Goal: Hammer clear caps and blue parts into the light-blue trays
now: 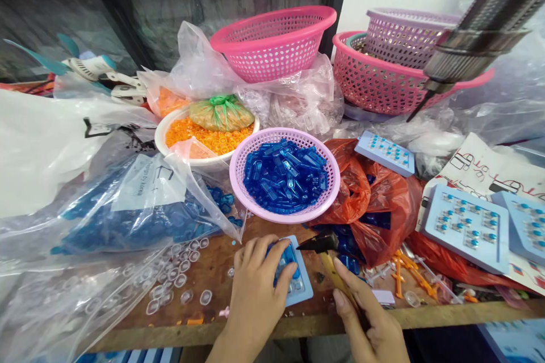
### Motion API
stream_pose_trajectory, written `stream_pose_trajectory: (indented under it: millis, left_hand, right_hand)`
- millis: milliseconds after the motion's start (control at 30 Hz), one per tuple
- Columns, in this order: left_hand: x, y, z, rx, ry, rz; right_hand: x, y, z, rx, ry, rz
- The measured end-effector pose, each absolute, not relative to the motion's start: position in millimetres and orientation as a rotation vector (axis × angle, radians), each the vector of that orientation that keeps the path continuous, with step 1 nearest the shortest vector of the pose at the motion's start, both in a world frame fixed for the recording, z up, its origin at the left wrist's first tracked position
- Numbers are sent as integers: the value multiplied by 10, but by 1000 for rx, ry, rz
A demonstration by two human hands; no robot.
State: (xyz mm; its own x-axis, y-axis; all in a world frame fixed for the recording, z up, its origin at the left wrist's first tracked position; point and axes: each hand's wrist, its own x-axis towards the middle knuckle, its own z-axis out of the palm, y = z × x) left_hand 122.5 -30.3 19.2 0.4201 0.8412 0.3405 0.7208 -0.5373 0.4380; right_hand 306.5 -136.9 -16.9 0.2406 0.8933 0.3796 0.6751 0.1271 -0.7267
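Observation:
My left hand (255, 289) rests curled over a light blue tray (300, 286) on the wooden bench, its fingertips pressed on blue plastic pieces seated in the tray. My right hand (368, 323) grips the wooden handle of a small hammer (321, 244), whose black head hovers just above the tray's far right corner. A lilac basket (238, 178) heaped with blue plastic pieces (285, 176) stands just beyond the tray.
Clear caps (181, 272) lie scattered to the left beside a bag of blue parts (128, 221). A white bowl (164, 136) holds orange rings. Red bag (374, 198), filled blue trays (466, 227), and pink baskets (276, 39) crowd the right and back. Orange bits (409, 275) lie by the bench edge.

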Motion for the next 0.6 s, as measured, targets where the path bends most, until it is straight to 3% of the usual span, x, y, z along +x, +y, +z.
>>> stream_pose_trajectory:
  millis: [267, 600]
  left_hand:
    - [1209, -253, 291, 2630, 1329, 490]
    - [1249, -274, 245, 2618, 1313, 529]
  right_hand:
    - [3066, -1367, -177, -1605, -1494, 344]
    - [2862, -1414, -197, -1654, -1144, 462]
